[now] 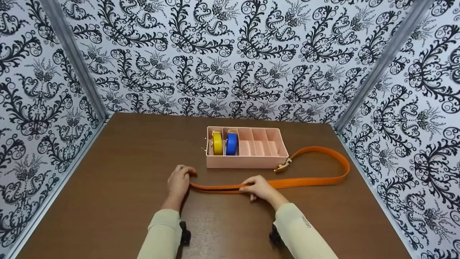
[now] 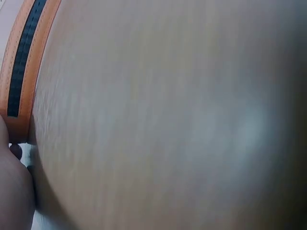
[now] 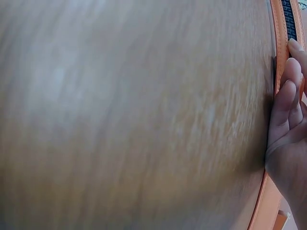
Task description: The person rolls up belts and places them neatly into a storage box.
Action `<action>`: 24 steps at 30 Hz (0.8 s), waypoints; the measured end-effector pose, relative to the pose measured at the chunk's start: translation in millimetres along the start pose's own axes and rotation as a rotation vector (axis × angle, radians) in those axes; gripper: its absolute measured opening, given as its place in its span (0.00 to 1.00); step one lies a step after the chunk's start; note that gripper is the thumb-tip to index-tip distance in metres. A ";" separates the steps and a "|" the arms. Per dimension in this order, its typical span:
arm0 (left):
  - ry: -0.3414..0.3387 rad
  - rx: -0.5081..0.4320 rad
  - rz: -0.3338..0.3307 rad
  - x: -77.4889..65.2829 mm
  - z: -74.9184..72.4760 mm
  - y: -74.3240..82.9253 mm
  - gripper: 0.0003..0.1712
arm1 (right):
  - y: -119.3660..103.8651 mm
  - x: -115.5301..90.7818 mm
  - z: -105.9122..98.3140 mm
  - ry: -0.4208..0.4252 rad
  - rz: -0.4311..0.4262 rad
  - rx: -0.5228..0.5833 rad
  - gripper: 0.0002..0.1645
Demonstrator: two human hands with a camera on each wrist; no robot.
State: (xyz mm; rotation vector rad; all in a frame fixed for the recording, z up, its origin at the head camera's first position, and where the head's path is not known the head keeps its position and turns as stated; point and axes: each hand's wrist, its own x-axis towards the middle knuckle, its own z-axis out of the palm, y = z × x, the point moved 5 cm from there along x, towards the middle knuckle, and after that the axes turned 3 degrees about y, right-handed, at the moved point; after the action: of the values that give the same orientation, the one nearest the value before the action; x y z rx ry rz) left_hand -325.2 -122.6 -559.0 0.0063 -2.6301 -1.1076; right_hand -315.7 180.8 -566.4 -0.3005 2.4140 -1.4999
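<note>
An orange ratchet belt (image 1: pixel 305 181) stretches across the table in front of the box, its right part looping back to a gold buckle (image 1: pixel 284 165) by the box's front right corner. My left hand (image 1: pixel 178 181) grips the belt's left end, and a short bit of orange shows past the fingers. Farther right, my right hand (image 1: pixel 260 187) pinches the strap between thumb and fingers. A black ridged strip (image 2: pixel 21 67) runs along the belt's inner face in the left wrist view. In the right wrist view that strip (image 3: pixel 289 19) passes under my thumb.
Behind the belt stands a pink divided box (image 1: pixel 244 162). A rolled yellow belt (image 1: pixel 217 144) and a rolled blue belt (image 1: pixel 231 144) sit upright in its two left compartments. Patterned walls (image 1: pixel 222 72) enclose the brown table (image 1: pixel 143 144) at the back and sides.
</note>
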 end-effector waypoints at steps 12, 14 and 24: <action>0.028 -0.072 -0.061 0.3 -3.6 -8.6 0.17 | -5.5 1.4 0.1 0.020 -0.003 -0.008 0.15; 0.047 -0.082 -0.064 -1.9 -3.8 -9.4 0.17 | -4.6 -0.4 0.8 0.013 -0.001 -0.013 0.15; 0.063 -0.140 -0.094 -7.9 -2.1 -6.6 0.17 | -3.7 -5.0 -0.8 0.028 -0.003 -0.021 0.15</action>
State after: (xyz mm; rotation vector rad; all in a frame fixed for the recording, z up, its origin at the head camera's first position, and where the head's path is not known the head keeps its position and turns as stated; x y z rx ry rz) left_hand -317.7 -127.8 -564.3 0.1354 -2.5150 -1.2985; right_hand -311.3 181.4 -562.1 -0.2898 2.4535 -1.4904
